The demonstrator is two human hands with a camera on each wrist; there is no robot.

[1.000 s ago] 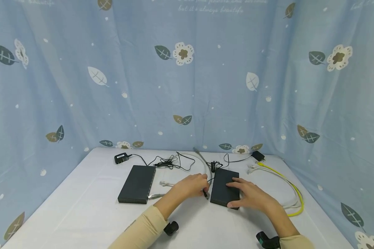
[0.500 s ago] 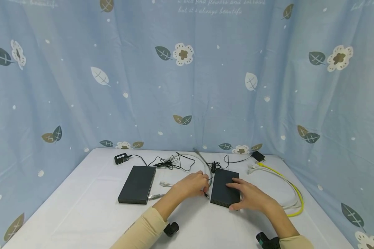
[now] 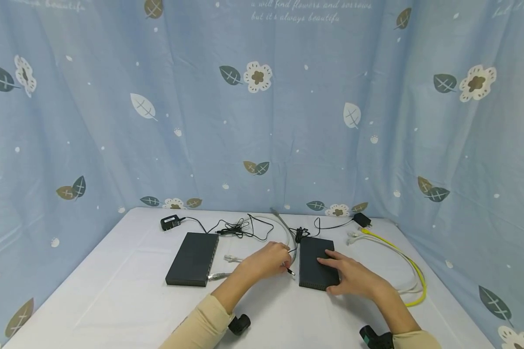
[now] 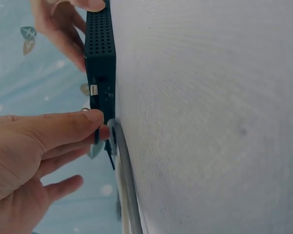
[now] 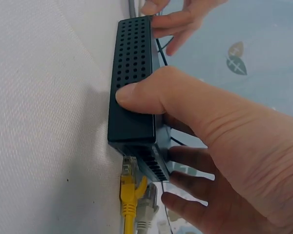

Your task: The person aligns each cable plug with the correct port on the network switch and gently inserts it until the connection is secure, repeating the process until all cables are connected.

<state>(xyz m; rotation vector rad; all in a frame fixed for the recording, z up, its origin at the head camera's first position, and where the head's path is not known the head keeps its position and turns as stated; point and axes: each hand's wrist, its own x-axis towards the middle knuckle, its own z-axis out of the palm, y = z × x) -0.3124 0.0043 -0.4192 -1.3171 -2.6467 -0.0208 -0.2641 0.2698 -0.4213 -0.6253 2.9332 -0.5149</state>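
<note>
On a white table (image 3: pixel 113 300), seen from the head, the left hand (image 3: pixel 268 260) pinches a black plug (image 3: pixel 290 271) just beside a black box (image 3: pixel 317 264), which the right hand (image 3: pixel 353 275) grips. From the left wrist, the plug's metal tip shows before the box's side. From the right wrist, a thumb presses the box's perforated face; a yellow cable (image 5: pixel 129 208) lies beyond.

Plug (image 4: pixel 94 100) partly behind left hand (image 4: pixel 22 163)

Right hand (image 5: pixel 229 131) holds black network switch (image 5: pixel 132 63), thumb on perforated side. Yellow Ethernet cable (image 5: pixel 129 200) and pale grey Ethernet cable (image 5: pixel 145 210) near slotted edge. Left hand (image 5: pixel 185 20) by far end.
</note>
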